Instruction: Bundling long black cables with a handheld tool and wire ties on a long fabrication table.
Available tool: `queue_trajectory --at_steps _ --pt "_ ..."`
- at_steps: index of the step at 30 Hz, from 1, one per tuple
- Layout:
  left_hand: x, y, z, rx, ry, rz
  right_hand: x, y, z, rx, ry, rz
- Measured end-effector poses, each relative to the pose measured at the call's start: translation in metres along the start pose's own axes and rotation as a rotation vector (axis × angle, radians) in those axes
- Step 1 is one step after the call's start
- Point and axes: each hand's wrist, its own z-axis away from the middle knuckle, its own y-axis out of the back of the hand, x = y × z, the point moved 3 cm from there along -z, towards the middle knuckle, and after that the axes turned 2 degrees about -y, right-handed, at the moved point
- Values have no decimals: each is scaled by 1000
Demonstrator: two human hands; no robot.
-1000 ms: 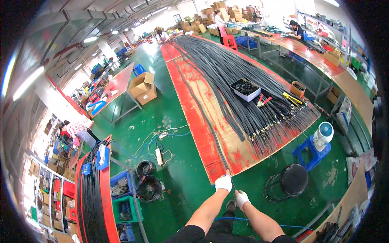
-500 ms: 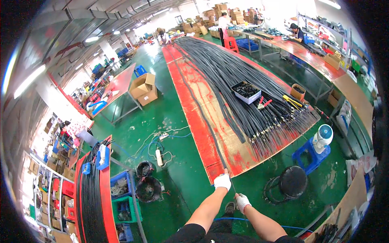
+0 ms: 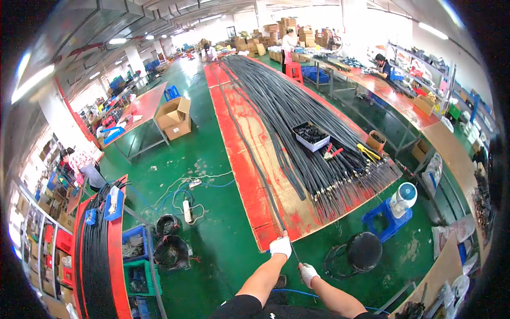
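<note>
My left hand (image 3: 281, 246), in a white glove with bare fingertips, closes round a long black cable (image 3: 268, 198) at the near left corner of the red-edged table. The cable runs far up the table's left side. Its thin near end spans the gap to my right hand (image 3: 308, 274), also gloved and closed on it, lower and nearer to me. To the right, a thick spread of black cables (image 3: 276, 106) lies along the table (image 3: 247, 204), their stripped-looking ends toward me. On them rest a white box of small black parts (image 3: 311, 136), red-handled pliers (image 3: 333, 152) and a yellow-handled tool (image 3: 368, 152).
A round black stool (image 3: 364, 251) and a blue stool bearing a white-and-blue device (image 3: 404, 199) stand right. Black buckets (image 3: 171, 252), a power strip (image 3: 187, 211) and loose cords lie left on the green floor. Another cable bench (image 3: 118, 255) is at left. Several people work farther off.
The whole view has shifted, so the table and my hands appear farther left and slightly lower. Both hands keep their grip on the cable.
</note>
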Motion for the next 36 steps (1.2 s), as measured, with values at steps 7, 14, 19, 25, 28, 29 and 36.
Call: queue_trajectory --at_steps 7,14,19,25,28,29,36 --pt "-5 5 -1 -67 7 -21 0 -4 2 -25 -122 -13" --pt "-20 17 0 -60 -17 -84 -9 -29 7 -116 -231 -15" --pt "-15 18 9 -36 -71 -114 -3 -28 7 -82 -205 -46" --pt "-19 14 5 -44 -55 -126 -7 -27 8 -97 -171 -86" --pt "-14 16 1 -67 -42 -123 -7 -24 4 -108 -162 -87" --pt "-17 17 4 -64 -54 -116 -6 -26 6 -111 -164 -100" --pt "-18 17 2 -73 -42 -123 1 -26 2 -144 -172 -180"
